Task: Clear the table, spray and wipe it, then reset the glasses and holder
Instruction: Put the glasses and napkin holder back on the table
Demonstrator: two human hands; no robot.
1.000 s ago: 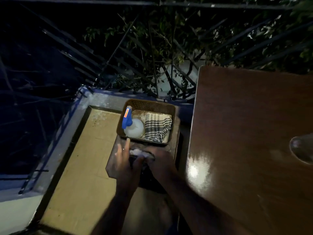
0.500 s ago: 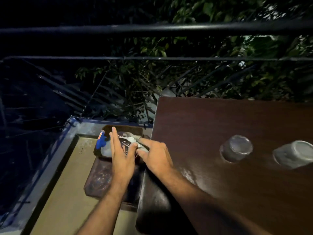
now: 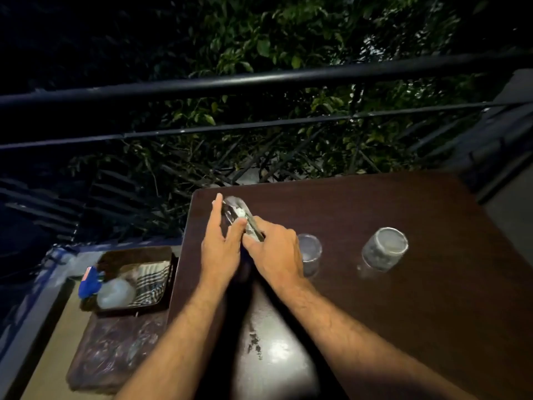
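Both hands have carried the holder [image 3: 240, 216] from the tray [image 3: 138, 256] to above the worktop [image 3: 403, 298]; left hand [image 3: 220, 249] and right hand [image 3: 272, 252] grasp it. Reset step: next, set it upright beside the glasses [image 3: 385, 249]

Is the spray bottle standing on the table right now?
No, the spray bottle lies in the tray with the checked cloth, left of the table.

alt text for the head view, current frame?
Both hands, left hand and right hand, hold a shiny metal napkin holder over a dark wooden table beside two upturned clear glasses.
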